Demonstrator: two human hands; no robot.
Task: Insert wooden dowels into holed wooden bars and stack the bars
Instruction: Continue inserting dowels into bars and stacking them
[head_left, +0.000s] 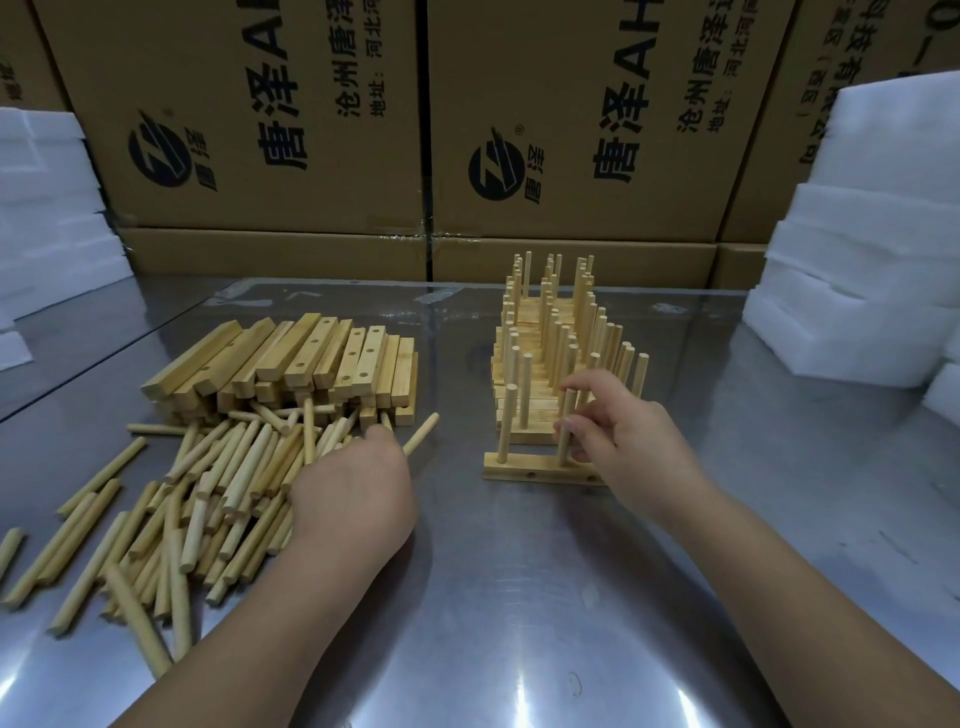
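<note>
Here, left hand (353, 488) grips loose dowel (422, 433), right hand (631, 431) upright dowel (568, 410), before cardboard boxes (260, 130).

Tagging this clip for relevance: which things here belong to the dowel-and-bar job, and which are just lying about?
Job: loose dowels, bare bars, front bar, finished stack, left hand pinching one dowel, right hand gripping an upright dowel.
Lying about: cardboard boxes, foam blocks.

Right hand (628, 436) grips dowel (570, 404) standing in bar (511, 467).
</note>
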